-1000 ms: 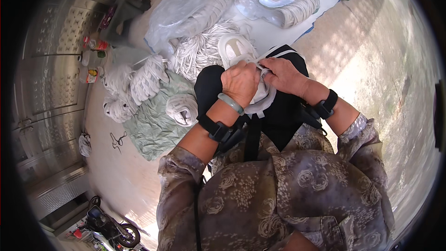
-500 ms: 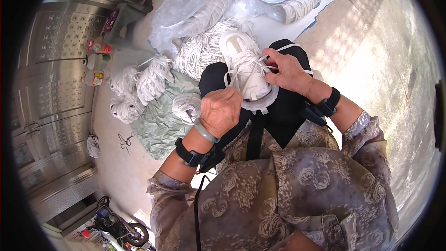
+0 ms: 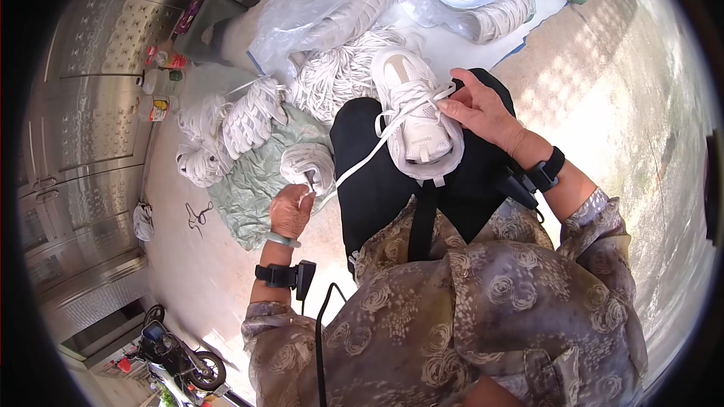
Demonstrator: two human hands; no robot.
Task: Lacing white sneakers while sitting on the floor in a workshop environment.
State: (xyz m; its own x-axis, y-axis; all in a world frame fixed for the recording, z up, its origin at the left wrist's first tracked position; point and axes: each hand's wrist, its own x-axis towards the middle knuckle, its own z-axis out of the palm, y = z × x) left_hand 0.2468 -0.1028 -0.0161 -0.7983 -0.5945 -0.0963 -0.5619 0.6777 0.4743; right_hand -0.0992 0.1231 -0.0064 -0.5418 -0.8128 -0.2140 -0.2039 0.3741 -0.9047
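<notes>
A white sneaker point(image 3: 421, 136) rests on my lap, toe pointing away, its white laces point(image 3: 411, 102) crossed loosely over the tongue. From it one shoelace end stretches down to the left across my dark trouser leg. My left hand point(image 3: 290, 212) is closed out to the left, low beside a rolled white lace bundle point(image 3: 308, 166); a bit of white lace shows at its fingers. At the sneaker's right side is my right hand point(image 3: 486, 111), thumb against the laced edge and index finger held apart from it.
Beyond the sneaker lies a heap of loose white laces point(image 3: 339, 71), with bagged lace bundles point(image 3: 343, 19) behind it. More bundles point(image 3: 249, 117) sit on a green sheet point(image 3: 256, 188) to the left. Metal doors point(image 3: 90, 128) and a motorcycle point(image 3: 177, 354) stand farther left.
My left hand has moved from the sneaker down and to the left, drawing out a shoelace end. My right hand's fingers have loosened beside the laces.
</notes>
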